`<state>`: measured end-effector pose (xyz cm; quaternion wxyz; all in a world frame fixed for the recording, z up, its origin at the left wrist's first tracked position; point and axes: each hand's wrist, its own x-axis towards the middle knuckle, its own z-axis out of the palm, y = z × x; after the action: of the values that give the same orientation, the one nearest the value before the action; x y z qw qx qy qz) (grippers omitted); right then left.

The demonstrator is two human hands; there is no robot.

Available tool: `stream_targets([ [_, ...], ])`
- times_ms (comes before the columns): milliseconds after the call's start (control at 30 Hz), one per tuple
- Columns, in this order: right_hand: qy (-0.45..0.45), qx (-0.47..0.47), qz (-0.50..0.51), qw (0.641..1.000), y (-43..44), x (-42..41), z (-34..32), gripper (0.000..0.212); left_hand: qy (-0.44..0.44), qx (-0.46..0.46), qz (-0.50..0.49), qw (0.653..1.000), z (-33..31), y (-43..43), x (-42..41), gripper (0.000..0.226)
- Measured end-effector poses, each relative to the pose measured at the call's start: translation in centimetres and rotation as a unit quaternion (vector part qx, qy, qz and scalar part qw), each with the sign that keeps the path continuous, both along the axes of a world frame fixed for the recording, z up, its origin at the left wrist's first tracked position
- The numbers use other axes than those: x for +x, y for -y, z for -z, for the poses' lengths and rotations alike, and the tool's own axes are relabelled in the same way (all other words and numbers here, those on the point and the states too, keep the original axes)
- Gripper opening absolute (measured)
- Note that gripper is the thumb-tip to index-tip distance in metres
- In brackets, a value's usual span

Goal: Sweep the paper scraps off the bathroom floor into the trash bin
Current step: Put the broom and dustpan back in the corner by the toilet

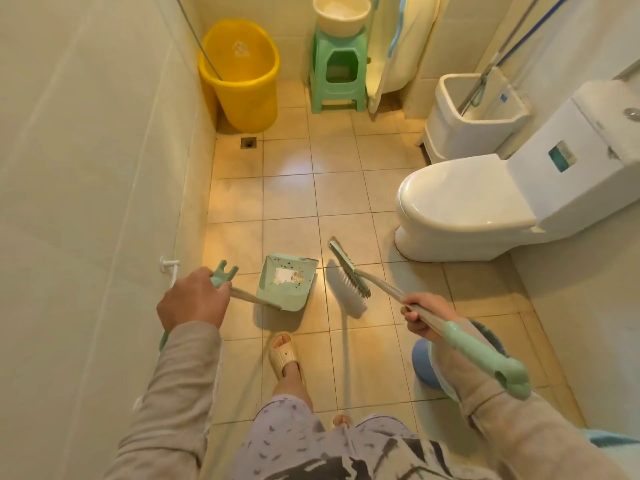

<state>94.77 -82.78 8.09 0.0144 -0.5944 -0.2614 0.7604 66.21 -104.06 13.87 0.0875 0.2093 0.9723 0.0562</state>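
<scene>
Left hand (194, 299) grips the dustpan (287, 282) handle, right hand (424, 315) grips the broom (349, 271) shaft, paper scraps (289, 276) lie in the pan: gathering looks finished, and the next move calls for carrying the pan level to the trash bin.

Narrow tiled bathroom in warm, yellowish light.
Glossy beige square tiles cover the floor (287, 195), with a small drain (248, 143) close to the pale left wall (86, 150). At the far end a yellow bucket (242, 77) stands beside a green stool (339, 81) carrying a cream basin (341, 15). On the right is a white toilet (460, 202), lid down, near a white mop tub (474, 123).
</scene>
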Motion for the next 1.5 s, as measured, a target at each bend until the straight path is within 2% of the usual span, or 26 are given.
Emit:
stream_targets([
  [133,0.016,0.006,0.004,1.0,-2.7,-3.7,0.6,0.009,0.015,0.012,0.028,0.999,0.6,-3.8,-5.0,0.03],
  [300,0.066,-0.008,0.028,0.997,-4.2,-8.0,1.9,0.006,0.013,-0.016,0.084,0.996,0.8,-8.4,-11.1,0.03],
  [500,0.109,-0.012,0.073,0.991,-5.7,-10.2,2.4,0.022,-0.001,-0.027,0.138,0.99,-0.2,-14.4,-16.8,0.025],
  [633,0.127,0.004,0.096,0.987,-7.3,-11.5,2.6,0.025,-0.005,-0.026,0.159,0.987,0.0,-18.6,-19.4,0.023],
  [933,0.061,-0.053,0.166,0.983,-18.7,-18.7,3.7,0.033,-0.047,-0.03,0.221,0.974,0.9,-30.3,-25.6,0.025],
  [1133,0.057,-0.053,0.149,0.986,-27.8,-24.4,1.8,0.031,-0.077,-0.041,0.244,0.966,1.1,-38.4,-29.7,0.025],
  [1333,0.03,-0.026,0.152,0.988,-34.9,-28.3,-0.6,0.03,-0.066,-0.037,0.261,0.962,-0.6,-45.9,-33.4,0.025],
  [1500,0.013,0.008,0.205,0.979,-39.0,-31.8,-1.2,0.026,-0.086,-0.044,0.296,0.95,-0.9,-52.8,-37.2,0.027],
])
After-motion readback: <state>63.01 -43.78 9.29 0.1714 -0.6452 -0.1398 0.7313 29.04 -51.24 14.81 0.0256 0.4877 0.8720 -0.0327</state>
